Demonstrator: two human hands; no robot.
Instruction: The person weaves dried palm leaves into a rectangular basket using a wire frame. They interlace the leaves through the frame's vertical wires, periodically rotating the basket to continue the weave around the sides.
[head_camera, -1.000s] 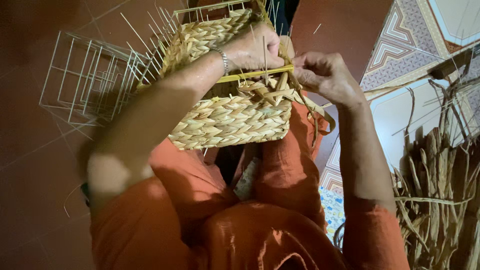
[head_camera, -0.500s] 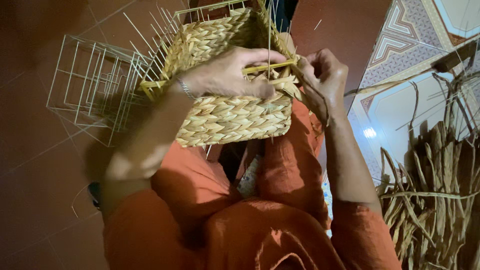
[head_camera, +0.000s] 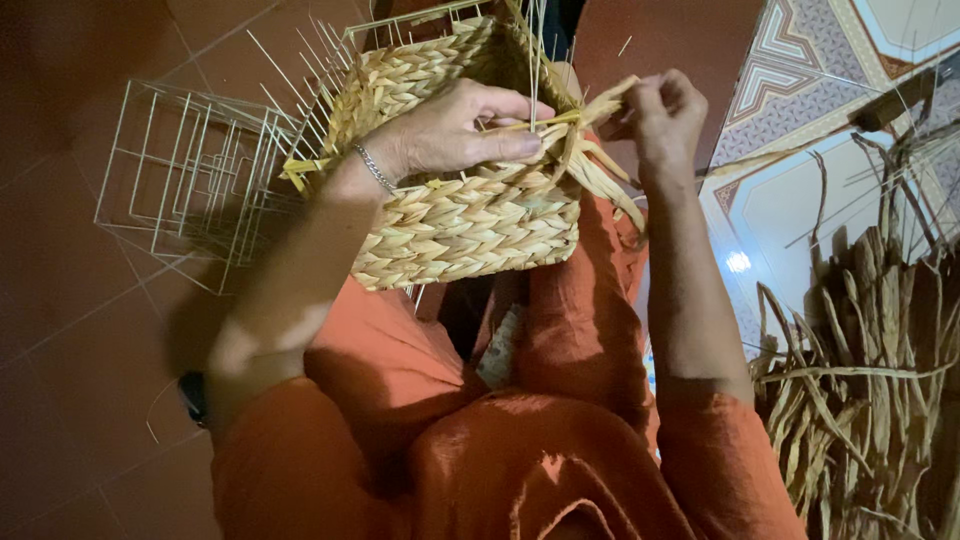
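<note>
Half-woven straw basket (head_camera: 470, 215) resting on lap, light, stiff on wire frame. Left hand (head_camera: 455, 130) pressing rim, fingers flat. Right hand (head_camera: 660, 115) pinching loose pliable straw strand (head_camera: 590, 110); gripping near weave likely safest.

A left hand (head_camera: 455, 130) presses on a half-woven straw basket (head_camera: 465, 215) resting on orange-clad knees, while the right hand (head_camera: 660, 115) pinches a loose straw strand (head_camera: 590, 105). Wire frames (head_camera: 190, 170) stand left.
</note>
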